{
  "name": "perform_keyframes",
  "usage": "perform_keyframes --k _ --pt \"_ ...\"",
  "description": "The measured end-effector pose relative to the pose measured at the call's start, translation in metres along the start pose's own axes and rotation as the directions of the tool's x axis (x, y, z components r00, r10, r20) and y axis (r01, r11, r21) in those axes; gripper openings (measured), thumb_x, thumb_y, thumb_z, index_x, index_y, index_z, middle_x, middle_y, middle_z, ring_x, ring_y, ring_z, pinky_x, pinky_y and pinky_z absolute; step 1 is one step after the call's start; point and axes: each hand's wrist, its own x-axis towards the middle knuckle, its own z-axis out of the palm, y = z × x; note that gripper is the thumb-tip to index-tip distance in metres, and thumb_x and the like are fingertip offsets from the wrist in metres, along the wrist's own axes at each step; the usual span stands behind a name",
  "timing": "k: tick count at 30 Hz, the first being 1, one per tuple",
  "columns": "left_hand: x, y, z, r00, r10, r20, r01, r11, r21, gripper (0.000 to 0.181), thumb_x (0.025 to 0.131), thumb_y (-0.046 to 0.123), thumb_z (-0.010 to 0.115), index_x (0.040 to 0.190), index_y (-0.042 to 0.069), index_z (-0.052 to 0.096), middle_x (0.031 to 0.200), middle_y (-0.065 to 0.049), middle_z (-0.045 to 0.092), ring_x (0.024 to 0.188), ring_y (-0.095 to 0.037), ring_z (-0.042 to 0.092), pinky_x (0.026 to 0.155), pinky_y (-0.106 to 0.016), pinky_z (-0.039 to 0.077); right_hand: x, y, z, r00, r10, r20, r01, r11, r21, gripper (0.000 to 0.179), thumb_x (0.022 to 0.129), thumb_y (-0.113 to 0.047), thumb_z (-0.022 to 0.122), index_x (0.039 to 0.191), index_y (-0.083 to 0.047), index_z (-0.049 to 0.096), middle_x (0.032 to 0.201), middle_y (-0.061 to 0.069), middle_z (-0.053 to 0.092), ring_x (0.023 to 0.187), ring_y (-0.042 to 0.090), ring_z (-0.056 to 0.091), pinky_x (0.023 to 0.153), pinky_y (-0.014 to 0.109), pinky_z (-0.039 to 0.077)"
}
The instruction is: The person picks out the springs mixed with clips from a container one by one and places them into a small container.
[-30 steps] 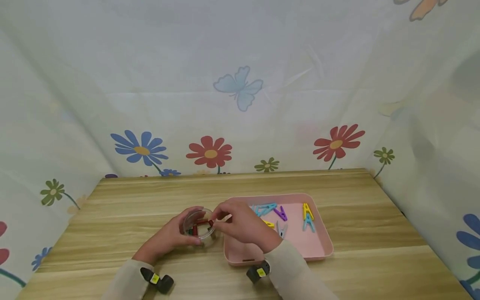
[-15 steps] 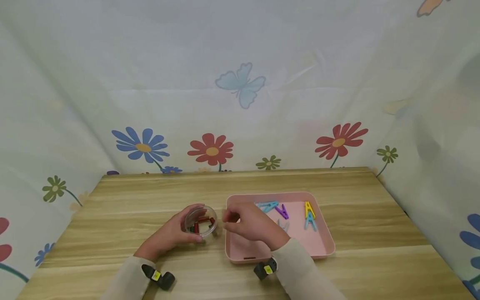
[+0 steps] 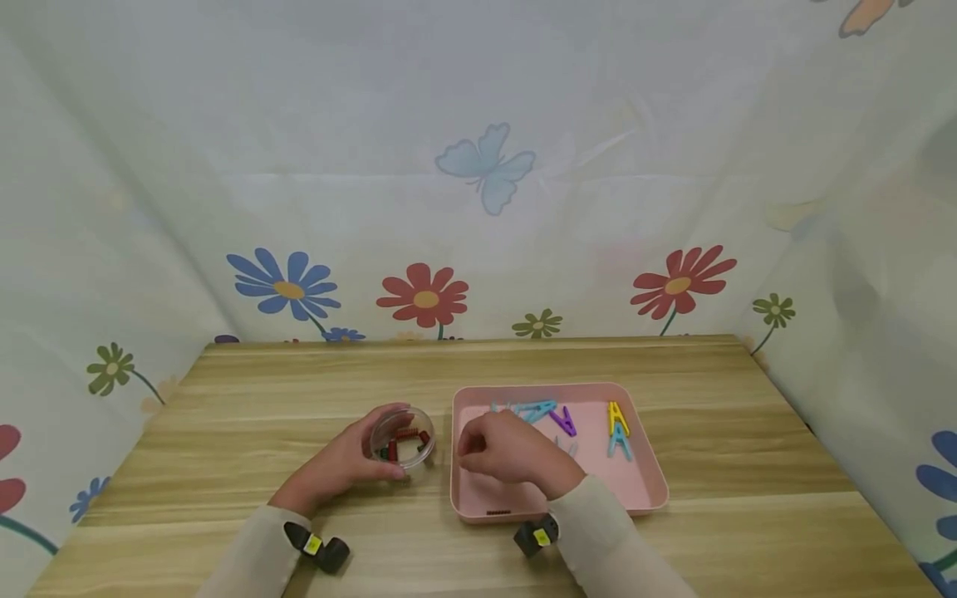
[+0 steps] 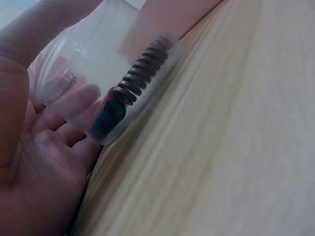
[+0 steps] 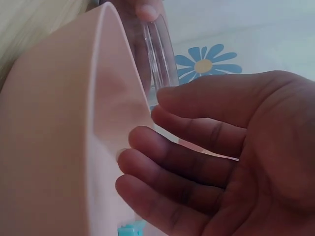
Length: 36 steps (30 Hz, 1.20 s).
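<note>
My left hand (image 3: 351, 457) grips a clear round plastic jar (image 3: 383, 428), tilted with its mouth facing up and toward me. Several small coil springs lie inside, among them a red spring (image 3: 393, 450), a green spring (image 4: 109, 118) and a spring that looks dark (image 4: 142, 71) in the left wrist view. To the right, my right hand (image 3: 508, 448) hovers over the left part of a pink tray (image 3: 628, 497). Its fingers are loosely bent, thumb and forefinger close together, and nothing shows between them in the right wrist view.
In the tray lie several clothespins: a purple clothespin (image 3: 564, 422), a yellow clothespin (image 3: 617, 418), a blue clothespin (image 3: 619, 442) and others partly behind my right hand. A dark spring (image 3: 498, 512) lies by its near wall. The wooden table (image 3: 336, 374) meets a flowered curtain (image 3: 336, 208).
My right hand has drawn back rightward from the jar's mouth to above the tray. The left hand keeps hold of the jar in nearly the same place.
</note>
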Motion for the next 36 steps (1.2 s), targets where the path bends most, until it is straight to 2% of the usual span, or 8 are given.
perform_keyframes --k 15,23,36 --pt "0.001 0.001 0.0 1.0 -0.013 -0.002 0.013 1.0 0.008 0.082 0.079 0.021 0.081 0.145 0.029 0.034 0.152 -0.005 0.041 0.143 -0.028 0.035 0.103 -0.009 0.035 -0.005 0.004 0.002 0.995 0.035 0.09 -0.032 0.999 -0.033 0.013 0.086 -0.018 0.07 0.074 -0.022 0.066 0.069 -0.011 0.061 0.062 0.006 0.051 0.06 0.023 0.045" --pt "0.001 0.001 0.0 1.0 -0.019 -0.008 0.019 1.0 0.017 0.081 0.079 0.022 0.081 0.145 0.031 0.034 0.151 -0.003 0.042 0.143 -0.028 0.035 0.102 -0.008 0.034 -0.005 0.006 0.008 0.983 0.111 0.147 -0.109 0.994 -0.023 0.014 0.085 -0.021 0.073 0.072 -0.022 0.066 0.068 -0.008 0.061 0.064 0.009 0.052 0.059 0.024 0.045" --pt "0.001 0.003 -0.001 1.0 -0.021 -0.009 0.021 1.0 0.023 0.081 0.079 0.02 0.081 0.145 0.03 0.035 0.151 -0.003 0.042 0.143 -0.028 0.035 0.102 -0.007 0.033 -0.007 0.007 0.012 0.969 0.138 0.206 -0.133 0.99 -0.04 0.014 0.081 -0.021 0.075 0.069 -0.021 0.067 0.064 -0.008 0.062 0.06 0.008 0.052 0.055 0.023 0.043"
